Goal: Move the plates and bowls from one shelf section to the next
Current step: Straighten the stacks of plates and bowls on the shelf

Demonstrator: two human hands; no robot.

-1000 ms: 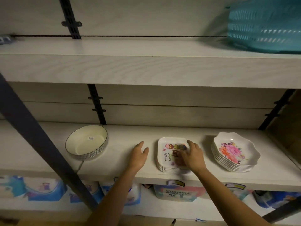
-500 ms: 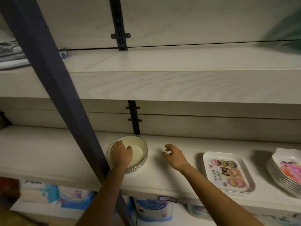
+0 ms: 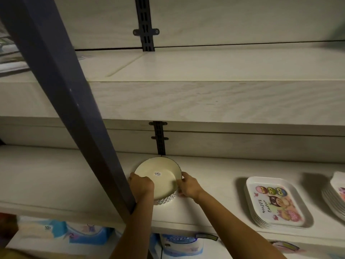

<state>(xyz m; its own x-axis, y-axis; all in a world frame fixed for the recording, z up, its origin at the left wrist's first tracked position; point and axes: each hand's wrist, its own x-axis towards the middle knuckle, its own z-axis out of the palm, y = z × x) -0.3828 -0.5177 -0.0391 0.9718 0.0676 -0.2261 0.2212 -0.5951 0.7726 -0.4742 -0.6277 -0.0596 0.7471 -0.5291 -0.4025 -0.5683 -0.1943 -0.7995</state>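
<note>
A cream round bowl (image 3: 158, 174) with a patterned outer wall and a price sticker inside sits on the middle shelf (image 3: 56, 174), just right of a dark slanted post. My left hand (image 3: 141, 186) grips its near-left rim. My right hand (image 3: 188, 186) holds its right rim with thumb and fingers. To the right lies a stack of square cartoon plates (image 3: 274, 202). A stack of scalloped floral plates (image 3: 336, 195) is cut off by the right edge.
A dark blue slanted post (image 3: 74, 109) crosses the view in front of the shelf, beside my left wrist. A black wall bracket (image 3: 159, 139) stands behind the bowl. The upper shelf (image 3: 186, 98) overhangs. Packaged goods (image 3: 87, 234) fill the shelf below.
The view swung left from the plate stacks to the bowl. My left hand settled on the bowl's left rim, then my right hand moved left and took the right rim.
</note>
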